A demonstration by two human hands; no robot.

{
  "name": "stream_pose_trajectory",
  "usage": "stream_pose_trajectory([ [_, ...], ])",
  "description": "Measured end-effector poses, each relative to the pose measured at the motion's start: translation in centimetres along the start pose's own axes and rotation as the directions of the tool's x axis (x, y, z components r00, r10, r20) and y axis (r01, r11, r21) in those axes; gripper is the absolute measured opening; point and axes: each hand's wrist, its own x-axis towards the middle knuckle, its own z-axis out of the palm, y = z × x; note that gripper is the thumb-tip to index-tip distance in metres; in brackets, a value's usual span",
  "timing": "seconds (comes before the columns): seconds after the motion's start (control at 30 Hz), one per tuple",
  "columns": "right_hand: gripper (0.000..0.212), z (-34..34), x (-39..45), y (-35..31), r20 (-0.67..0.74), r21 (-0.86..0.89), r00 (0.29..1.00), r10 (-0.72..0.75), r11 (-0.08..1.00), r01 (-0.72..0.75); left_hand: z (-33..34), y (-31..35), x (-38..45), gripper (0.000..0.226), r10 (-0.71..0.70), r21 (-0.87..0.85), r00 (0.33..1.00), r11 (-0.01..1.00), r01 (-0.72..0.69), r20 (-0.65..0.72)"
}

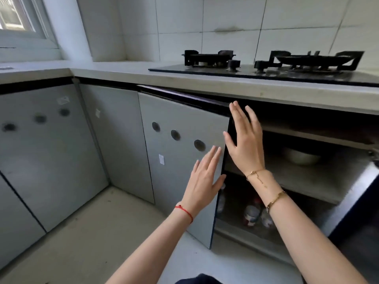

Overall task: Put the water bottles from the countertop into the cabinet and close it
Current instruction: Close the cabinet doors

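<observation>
Left hand (202,181): flat, fingers spread, palm laid against the outer face of the matte grey, flat-panel cabinet door (180,152), close to the door's free edge. It grips nothing. A thin red cord (184,211) circles the wrist. Just beyond the fingertips, three dark round discs (199,145) run in a slanting row across the smooth panel; a small white sticker (161,159) sits left of the hand.

Right hand (244,140): open, fingers extended and fanned, just past the door's free edge in front of the dark cabinet opening. Whether it touches the edge cannot be told. Two fine gold chain bracelets (275,198) hang on the forearm.

Below the right wrist, the clear plastic water bottles (251,214) stand upright on the cabinet's lower floor, partly hidden by the forearm. Right of the hand, a pale round bowl (301,156) rests on the rough grey middle shelf (320,181). Above the hands, the pale stone countertop (205,80) carries a black glass gas hob (266,68) with two cast pan supports
</observation>
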Motion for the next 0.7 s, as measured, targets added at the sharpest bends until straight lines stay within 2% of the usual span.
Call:
stream_pose_trajectory([
  [0.17, 0.077, 1.0, 2.0, 3.5, 0.091, -0.313, 0.996, 0.018, 0.95, 0.011, 3.2, 0.2, 3.9, 0.075, -0.051, -0.008, 0.993, 0.999, 0.052, 0.109],
  [0.3, 0.083, 1.8, 2.6, 5.0, 0.109, -0.449, 0.994, 0.029, 0.893, 0.023, 4.5, -0.3, 5.4, 0.078, -0.081, 0.035, 0.985, 0.996, 0.077, 0.154],
  [0.47, 0.082, 2.8, 2.9, 5.6, 0.086, -0.534, 0.996, 0.034, 0.845, 0.017, 5.3, -0.9, 6.5, 0.08, -0.087, 0.097, 0.983, 0.993, 0.072, 0.159],
  [0.7, 0.078, 3.0, 2.7, 5.5, 0.066, -0.48, 0.997, 0.033, 0.877, 0.003, 4.8, -1.3, 6.4, 0.08, -0.047, 0.028, 0.985, 0.999, 0.043, 0.163],
])
